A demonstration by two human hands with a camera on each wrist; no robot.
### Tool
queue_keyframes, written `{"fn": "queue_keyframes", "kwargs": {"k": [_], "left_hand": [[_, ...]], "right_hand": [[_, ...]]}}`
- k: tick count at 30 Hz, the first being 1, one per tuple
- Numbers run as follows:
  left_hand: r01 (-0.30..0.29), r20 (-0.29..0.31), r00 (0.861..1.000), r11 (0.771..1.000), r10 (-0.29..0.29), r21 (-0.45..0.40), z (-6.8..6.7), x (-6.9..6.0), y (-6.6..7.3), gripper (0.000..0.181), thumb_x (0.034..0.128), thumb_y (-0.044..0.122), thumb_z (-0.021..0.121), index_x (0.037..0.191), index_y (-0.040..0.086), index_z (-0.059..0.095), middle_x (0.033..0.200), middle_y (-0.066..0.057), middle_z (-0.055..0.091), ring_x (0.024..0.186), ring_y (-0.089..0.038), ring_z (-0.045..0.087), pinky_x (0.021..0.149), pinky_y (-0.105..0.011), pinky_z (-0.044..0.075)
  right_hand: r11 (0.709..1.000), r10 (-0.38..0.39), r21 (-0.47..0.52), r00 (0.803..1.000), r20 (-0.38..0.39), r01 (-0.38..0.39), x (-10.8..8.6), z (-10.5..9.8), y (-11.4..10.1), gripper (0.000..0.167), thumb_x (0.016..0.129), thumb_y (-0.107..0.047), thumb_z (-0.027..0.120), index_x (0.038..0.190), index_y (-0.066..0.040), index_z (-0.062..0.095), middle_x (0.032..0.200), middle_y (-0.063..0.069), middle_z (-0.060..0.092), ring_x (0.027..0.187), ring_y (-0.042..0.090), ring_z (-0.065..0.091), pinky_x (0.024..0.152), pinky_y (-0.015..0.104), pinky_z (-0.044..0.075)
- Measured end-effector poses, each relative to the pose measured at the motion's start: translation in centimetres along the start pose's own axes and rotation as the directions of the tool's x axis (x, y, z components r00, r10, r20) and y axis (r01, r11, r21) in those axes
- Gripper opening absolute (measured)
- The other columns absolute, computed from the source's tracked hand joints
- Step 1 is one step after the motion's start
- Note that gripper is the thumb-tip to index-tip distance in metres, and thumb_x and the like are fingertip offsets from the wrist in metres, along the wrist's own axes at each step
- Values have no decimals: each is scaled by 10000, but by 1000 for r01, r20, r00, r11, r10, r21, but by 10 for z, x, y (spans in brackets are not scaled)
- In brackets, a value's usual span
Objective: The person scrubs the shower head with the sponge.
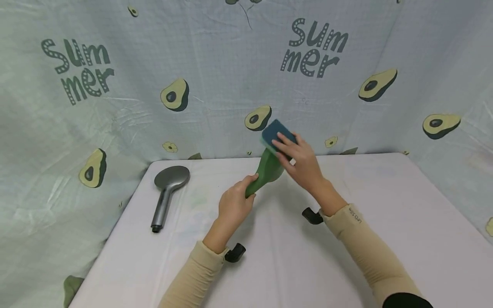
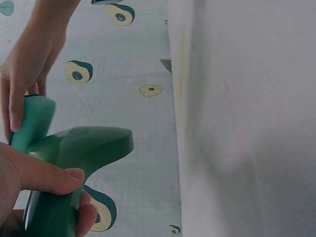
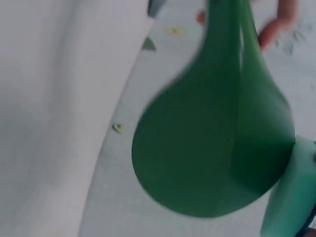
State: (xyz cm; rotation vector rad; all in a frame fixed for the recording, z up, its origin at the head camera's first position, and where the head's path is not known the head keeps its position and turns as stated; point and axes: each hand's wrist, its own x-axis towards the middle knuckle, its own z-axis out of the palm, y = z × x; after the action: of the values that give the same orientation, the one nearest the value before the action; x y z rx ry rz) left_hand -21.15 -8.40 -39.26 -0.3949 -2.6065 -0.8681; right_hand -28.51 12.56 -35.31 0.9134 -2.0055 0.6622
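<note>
My left hand grips the handle of a green shower head, which is tilted up above the table. In the left wrist view the thumb lies across that handle. My right hand holds a sponge with a dark blue scouring side and a teal foam side. Its fingers lie on the dark side, and the foam rests against the shower head's upper side. From the right wrist, the broad round head looks smooth, and the sponge shows at its edge.
A grey shower head lies on the left of the white-covered table. Behind the table's far edge hangs a pale cloth printed with avocados and lettering. Small black devices are worn on both wrists.
</note>
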Motion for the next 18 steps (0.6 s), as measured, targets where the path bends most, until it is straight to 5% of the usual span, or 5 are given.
{"fn": "queue_keyframes", "kwargs": {"k": [4, 7, 12, 14, 18], "left_hand": [[-2, 22, 1000, 1000, 2, 11, 1, -3, 0, 545, 860, 11, 813, 1358, 179, 665, 1080, -141, 744, 874, -301, 723, 672, -450, 563], [-38, 10, 999, 998, 38, 42, 2, -2, -2, 525, 861, 3, 809, 1343, 160, 670, 1044, -136, 745, 851, -296, 724, 661, -446, 568], [-96, -32, 995, 991, 100, 91, 3, 1, -5, 481, 861, -5, 806, 1305, 129, 680, 1027, -133, 748, 841, -289, 730, 659, -444, 581], [-90, -38, 995, 992, 94, 87, 3, 1, -5, 492, 856, -4, 811, 1309, 136, 681, 1028, -131, 748, 839, -291, 729, 654, -445, 579], [-46, -37, 998, 998, 48, 39, 1, 1, -5, 535, 855, 5, 813, 1344, 170, 672, 1039, -133, 748, 838, -296, 724, 655, -450, 568]], "right_hand": [[995, 103, -5, 994, -20, -103, -3, -3, 4, 377, 899, -7, 770, 1271, 15, 708, 1352, 214, 624, 1273, 510, 530, 1053, 640, 396], [997, -60, -45, 997, 42, 62, -5, -3, -7, 378, 863, -39, 820, 1233, -26, 744, 1329, 193, 648, 1263, 532, 521, 995, 662, 429], [946, -300, -82, 944, 136, 313, -6, -1, -19, 415, 800, -67, 877, 1201, -74, 770, 1300, 145, 681, 1228, 539, 546, 948, 643, 479], [959, -261, -82, 957, 122, 272, -5, -2, -16, 431, 809, -61, 869, 1225, -61, 756, 1306, 152, 676, 1233, 538, 544, 950, 642, 478], [999, -23, -35, 1000, 20, 23, -2, -6, -1, 443, 863, -7, 807, 1292, -2, 699, 1347, 194, 638, 1287, 534, 508, 1023, 652, 420]]}}
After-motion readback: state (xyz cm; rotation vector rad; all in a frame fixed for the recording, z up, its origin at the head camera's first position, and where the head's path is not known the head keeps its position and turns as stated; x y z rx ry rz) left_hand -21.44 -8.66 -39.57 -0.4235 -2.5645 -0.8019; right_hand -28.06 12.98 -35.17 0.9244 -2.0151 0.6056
